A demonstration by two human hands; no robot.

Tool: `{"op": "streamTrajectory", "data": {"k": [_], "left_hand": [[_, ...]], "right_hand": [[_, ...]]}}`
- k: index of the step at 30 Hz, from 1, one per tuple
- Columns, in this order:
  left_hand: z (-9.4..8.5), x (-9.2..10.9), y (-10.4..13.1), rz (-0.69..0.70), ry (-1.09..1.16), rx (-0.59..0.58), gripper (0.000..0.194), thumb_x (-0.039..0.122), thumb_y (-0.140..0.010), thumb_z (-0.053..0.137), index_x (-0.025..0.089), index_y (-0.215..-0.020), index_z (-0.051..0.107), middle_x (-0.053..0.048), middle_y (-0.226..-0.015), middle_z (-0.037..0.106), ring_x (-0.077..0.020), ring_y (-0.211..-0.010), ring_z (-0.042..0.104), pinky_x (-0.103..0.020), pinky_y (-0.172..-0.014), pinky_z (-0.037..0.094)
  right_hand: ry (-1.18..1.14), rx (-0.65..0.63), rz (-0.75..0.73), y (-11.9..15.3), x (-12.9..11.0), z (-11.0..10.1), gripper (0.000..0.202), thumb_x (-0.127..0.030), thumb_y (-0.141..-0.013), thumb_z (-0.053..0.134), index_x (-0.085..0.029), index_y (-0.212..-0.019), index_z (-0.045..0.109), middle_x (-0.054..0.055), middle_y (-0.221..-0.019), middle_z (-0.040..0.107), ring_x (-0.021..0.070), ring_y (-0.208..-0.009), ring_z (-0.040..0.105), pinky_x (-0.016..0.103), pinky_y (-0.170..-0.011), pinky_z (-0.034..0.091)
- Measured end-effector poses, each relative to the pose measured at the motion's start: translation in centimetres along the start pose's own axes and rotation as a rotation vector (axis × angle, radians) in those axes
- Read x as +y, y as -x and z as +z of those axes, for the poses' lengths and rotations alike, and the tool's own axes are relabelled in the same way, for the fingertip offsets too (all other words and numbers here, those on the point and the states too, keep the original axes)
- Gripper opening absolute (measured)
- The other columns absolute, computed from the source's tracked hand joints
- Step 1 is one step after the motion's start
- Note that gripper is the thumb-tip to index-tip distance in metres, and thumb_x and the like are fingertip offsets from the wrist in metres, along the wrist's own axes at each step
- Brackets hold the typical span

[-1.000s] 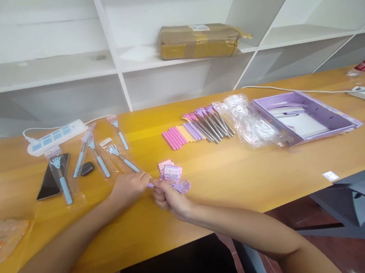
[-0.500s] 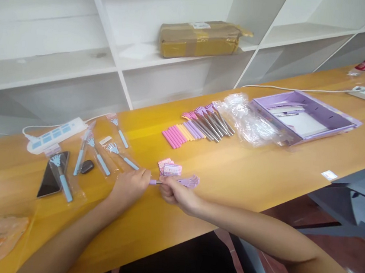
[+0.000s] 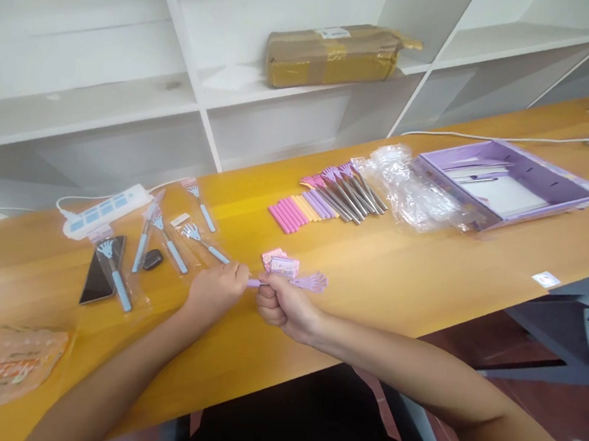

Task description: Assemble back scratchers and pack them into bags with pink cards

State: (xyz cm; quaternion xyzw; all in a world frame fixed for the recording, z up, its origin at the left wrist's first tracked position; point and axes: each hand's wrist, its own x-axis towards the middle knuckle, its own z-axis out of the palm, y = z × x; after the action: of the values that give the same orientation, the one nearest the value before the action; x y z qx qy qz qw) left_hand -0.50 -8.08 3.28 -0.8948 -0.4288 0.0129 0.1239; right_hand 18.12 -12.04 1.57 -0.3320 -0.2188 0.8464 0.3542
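Level above the table, a purple back scratcher runs between my two fists. My left hand is wrapped around its purple handle end, and a short bit of that sleeve shows past my fingers. Close to it, my right hand grips the rod, with the hand-shaped claw sticking out to the right. Just behind my right hand lie small pink printed cards. Farther back are rows of pink, yellow and purple sleeves beside a bundle of metal-rod back scratchers.
Blue back scratchers in clear bags lie left, around a phone and a power strip. Clear plastic bags sit by a purple box. An orange package lies front left; a taped carton is on the shelf.
My fists are slightly closer together, and less of the metal rod shows between them. The whole view has shifted a little. Both hands still grip the back scratcher.
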Motion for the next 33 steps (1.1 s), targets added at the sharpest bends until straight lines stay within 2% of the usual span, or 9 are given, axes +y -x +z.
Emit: {"op": "streamTrajectory", "data": {"k": [8, 14, 20, 23, 26, 29, 31, 33], "left_hand": [[-1.0, 0.4, 0.9, 0.007, 0.003, -0.127, 0.023, 0.008, -0.1, 0.051, 0.016, -0.086, 0.067, -0.009, -0.076, 0.071, -0.0255, -0.066, 0.071, -0.028, -0.053, 0.042], [-1.2, 0.6, 0.5, 0.048, 0.002, -0.138, 0.021, 0.007, -0.099, 0.052, 0.016, -0.086, 0.066, -0.01, -0.079, 0.072, -0.026, -0.068, 0.073, -0.029, -0.053, 0.045], [-1.3, 1.8, 0.2, 0.126, 0.077, -0.145, 0.022, 0.002, -0.096, 0.051, 0.017, -0.087, 0.064, -0.008, -0.078, 0.071, -0.024, -0.071, 0.072, -0.029, -0.06, 0.05], [-1.2, 0.6, 1.0, 0.127, 0.137, -0.17, 0.023, 0.002, -0.096, 0.05, 0.018, -0.09, 0.066, -0.009, -0.081, 0.073, -0.0246, -0.075, 0.074, -0.03, -0.065, 0.053], [-1.1, -3.0, 3.1, 0.01, 0.207, -0.154, 0.022, 0.009, -0.099, 0.051, 0.019, -0.089, 0.068, -0.009, -0.081, 0.074, -0.0249, -0.076, 0.075, -0.031, -0.068, 0.054], [-1.2, -6.0, 5.2, -0.174, 0.229, -0.087, 0.027, 0.011, -0.097, 0.046, 0.02, -0.083, 0.066, -0.006, -0.074, 0.072, -0.0223, -0.07, 0.072, -0.029, -0.067, 0.051], [-1.1, -5.9, 5.5, -0.203, 0.301, -0.058, 0.026, 0.016, -0.097, 0.046, 0.022, -0.076, 0.062, -0.004, -0.07, 0.069, -0.0199, -0.067, 0.068, -0.028, -0.066, 0.048], [-0.4, -4.3, 4.6, -0.16, 0.421, -0.034, 0.025, 0.017, -0.093, 0.047, 0.023, -0.069, 0.054, -0.001, -0.065, 0.064, -0.0179, -0.063, 0.062, -0.027, -0.065, 0.046]], "right_hand": [[0.066, 0.0, -0.073, 1.2, 0.6, -0.3, 0.046, -0.047, -0.096, 0.059, -0.025, -0.07, 0.03, -0.011, -0.055, 0.022, 0.0056, -0.046, 0.01, 0.027, -0.047, 0.005], [0.102, -0.003, -0.134, 3.2, 0.0, -1.2, 0.051, -0.051, -0.094, 0.064, -0.025, -0.068, 0.03, -0.011, -0.054, 0.022, 0.0047, -0.045, 0.011, 0.027, -0.047, 0.005], [0.193, -0.018, -0.231, 5.3, -0.4, -1.7, 0.059, -0.055, -0.097, 0.063, -0.024, -0.061, 0.027, -0.01, -0.053, 0.019, 0.0046, -0.044, 0.012, 0.028, -0.047, 0.006], [0.251, 0.008, -0.261, 7.4, -1.2, -2.8, 0.067, -0.062, -0.093, 0.069, -0.024, -0.057, 0.025, -0.009, -0.052, 0.018, 0.0048, -0.044, 0.012, 0.029, -0.046, 0.007], [0.276, 0.174, -0.36, 11.5, -4.0, -6.2, 0.074, -0.067, -0.085, 0.075, -0.025, -0.057, 0.02, -0.009, -0.055, 0.011, 0.0061, -0.044, 0.01, 0.029, -0.043, 0.008], [0.395, 0.39, -0.571, 16.0, -8.7, -10.6, 0.075, -0.059, -0.086, 0.074, -0.025, -0.054, 0.017, -0.007, -0.054, 0.008, 0.0081, -0.043, 0.012, 0.031, -0.041, 0.016], [0.552, 0.471, -0.765, 17.5, -12.0, -12.9, 0.067, -0.056, -0.084, 0.079, -0.024, -0.05, 0.031, -0.003, -0.053, 0.023, 0.0108, -0.044, 0.03, 0.034, -0.045, 0.028], [0.691, 0.535, -0.973, 17.3, -14.8, -14.1, 0.049, -0.05, -0.081, 0.084, -0.023, -0.055, 0.053, 0.005, -0.068, 0.05, 0.0171, -0.061, 0.056, 0.037, -0.055, 0.042]]}}
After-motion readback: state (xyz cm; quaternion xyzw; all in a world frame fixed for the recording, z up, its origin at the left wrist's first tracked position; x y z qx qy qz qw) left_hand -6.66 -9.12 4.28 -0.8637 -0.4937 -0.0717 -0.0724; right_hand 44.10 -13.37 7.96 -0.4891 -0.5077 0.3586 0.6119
